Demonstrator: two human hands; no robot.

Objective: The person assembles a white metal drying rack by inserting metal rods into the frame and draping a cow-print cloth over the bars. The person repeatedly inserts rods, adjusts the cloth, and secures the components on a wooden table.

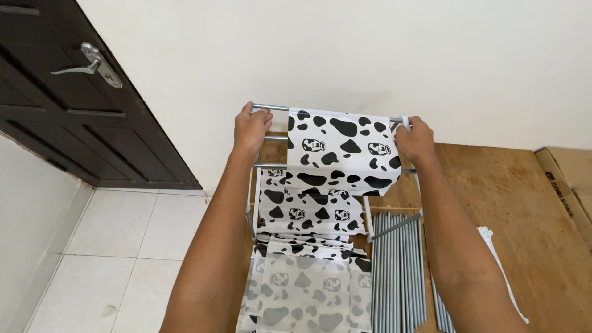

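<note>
Nearest the camera, two bare forearms reached up and away over a folded stack of cow-print fabric sheets [302, 290], white with black patches, which lay on a wooden table [524, 209]. Just right of that stack lay a bundle of grey metal rods [398, 271], side by side, with a white plastic piece [490, 237] beyond them toward the table's right part.

Farther on stood a small shelf rack [320, 179] of grey metal tubes, its tiers covered in the same cow-print fabric. The left hand [250, 128] was closed around the left end of the rack's top rear tube, fingers curled over it. The right hand [414, 139] gripped the right end of the top tier, beside a white connector at the corner, its fingers wrapped over the tube and the fabric edge.

A cardboard box [570, 185] sat at the table's right edge. Beyond were a white wall, a dark brown door [80, 117] with a silver lever handle [86, 65], and a pale tiled floor [117, 246] at the left.
</note>
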